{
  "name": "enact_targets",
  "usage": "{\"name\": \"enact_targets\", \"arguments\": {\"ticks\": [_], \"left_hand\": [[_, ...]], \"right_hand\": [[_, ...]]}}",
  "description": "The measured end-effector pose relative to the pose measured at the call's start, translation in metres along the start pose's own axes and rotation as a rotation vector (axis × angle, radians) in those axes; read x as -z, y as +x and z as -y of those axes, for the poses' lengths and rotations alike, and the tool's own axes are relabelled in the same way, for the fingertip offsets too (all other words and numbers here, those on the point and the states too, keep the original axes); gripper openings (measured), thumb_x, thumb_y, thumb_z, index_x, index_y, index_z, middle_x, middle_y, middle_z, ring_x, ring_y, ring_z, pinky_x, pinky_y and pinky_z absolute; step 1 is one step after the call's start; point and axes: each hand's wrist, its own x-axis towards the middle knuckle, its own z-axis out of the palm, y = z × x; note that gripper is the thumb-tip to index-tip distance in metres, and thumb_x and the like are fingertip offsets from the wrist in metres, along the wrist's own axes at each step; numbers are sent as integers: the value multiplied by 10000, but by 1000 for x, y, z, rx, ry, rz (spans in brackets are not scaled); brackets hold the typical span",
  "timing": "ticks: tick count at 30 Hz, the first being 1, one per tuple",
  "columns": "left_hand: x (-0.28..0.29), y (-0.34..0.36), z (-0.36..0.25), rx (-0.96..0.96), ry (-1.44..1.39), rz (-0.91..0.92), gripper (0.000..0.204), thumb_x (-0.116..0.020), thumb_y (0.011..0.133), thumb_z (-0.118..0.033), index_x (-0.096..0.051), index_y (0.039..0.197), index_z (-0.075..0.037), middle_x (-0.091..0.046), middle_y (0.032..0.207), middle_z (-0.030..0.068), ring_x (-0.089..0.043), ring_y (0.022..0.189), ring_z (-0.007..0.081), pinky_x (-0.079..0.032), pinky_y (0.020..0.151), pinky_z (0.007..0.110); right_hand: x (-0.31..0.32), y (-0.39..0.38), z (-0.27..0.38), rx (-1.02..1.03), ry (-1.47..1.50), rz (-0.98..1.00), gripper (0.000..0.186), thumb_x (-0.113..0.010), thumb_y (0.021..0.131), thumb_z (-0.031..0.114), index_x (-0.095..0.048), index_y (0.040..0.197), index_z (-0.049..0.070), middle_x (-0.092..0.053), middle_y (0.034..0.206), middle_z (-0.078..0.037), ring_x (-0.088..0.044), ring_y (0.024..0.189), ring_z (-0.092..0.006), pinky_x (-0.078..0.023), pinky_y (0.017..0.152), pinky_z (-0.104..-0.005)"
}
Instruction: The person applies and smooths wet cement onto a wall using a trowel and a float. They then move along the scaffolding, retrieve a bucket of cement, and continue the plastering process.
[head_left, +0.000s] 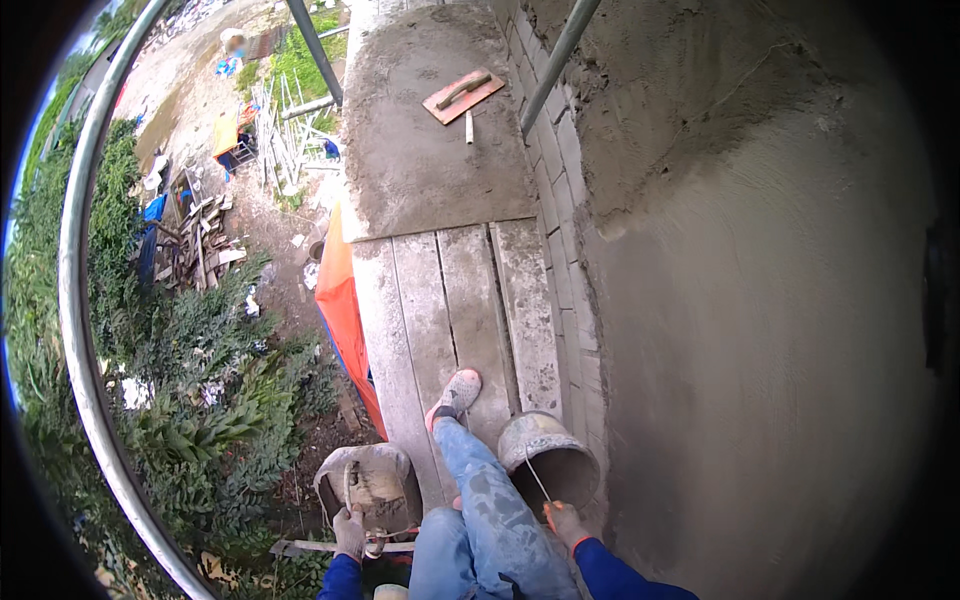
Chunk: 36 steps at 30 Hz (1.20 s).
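Observation:
My right hand (566, 524) is closed round the thin wire handle of a mortar-smeared bucket (532, 430). The bucket tilts with its dark mouth toward me, beside my leg. On the other side, my left hand (350, 532) grips the pale rope handle of a squarish, mortar-stained container (405, 470). Wet-looking residue coats the container's inside. Farther along the walkway lies a plastering float (463, 96) with a pinkish board and a dark handle. A pale tool handle (469, 127) sticks out next to it; the rest of that tool is hidden.
I stand on narrow scaffold planks (425, 290), with a mortar-covered board (410, 180) ahead. A plastered wall (740, 330) over blockwork runs along the right. Metal tubes (75, 240) rail the left, above a drop to bushes and ground. An orange sheet (340, 290) hangs below the plank edge.

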Motion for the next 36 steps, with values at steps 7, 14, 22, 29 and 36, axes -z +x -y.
{"name": "enact_targets", "arguments": {"ticks": [7,14,22,29,36], "left_hand": [[-9,32,-233,-129,96,125,279,-598,977,-270,-602,821,-38,-519,634,-17,-498,519,85,-404,402,273],[-70,50,-454,-172,179,283,166,-572,973,-204,-526,905,-60,-506,604,7,-424,401,102,-321,362,284],[-127,17,-635,-358,69,456,165,-558,976,-156,-527,911,-8,-485,658,12,-479,458,107,-359,372,288],[-143,16,-739,-471,298,680,160,-571,970,-161,-562,988,-3,-573,720,40,-543,586,97,-441,519,284],[-136,30,-888,-511,382,795,256,-630,917,-216,-541,970,18,-588,640,164,-640,617,263,-450,556,413]], "right_hand": [[-24,-24,51,233,-518,-21,383,-500,923,412,-663,873,68,-673,869,-218,-651,871,-429,-506,781,-537],[-36,17,35,-114,-222,237,408,-537,884,426,-680,858,46,-699,891,-206,-672,901,-391,-508,818,-483],[-21,78,33,110,-818,165,396,-629,821,428,-708,1019,94,-696,1008,-215,-649,1002,-387,-505,887,-453],[53,133,511,354,949,205,657,-531,951,522,-441,1389,41,-527,1375,-142,-517,1251,-335,-394,1067,-422],[34,149,637,245,646,39,613,-567,932,384,-428,1415,32,-515,1392,-165,-481,1298,-306,-383,1084,-387]]}}
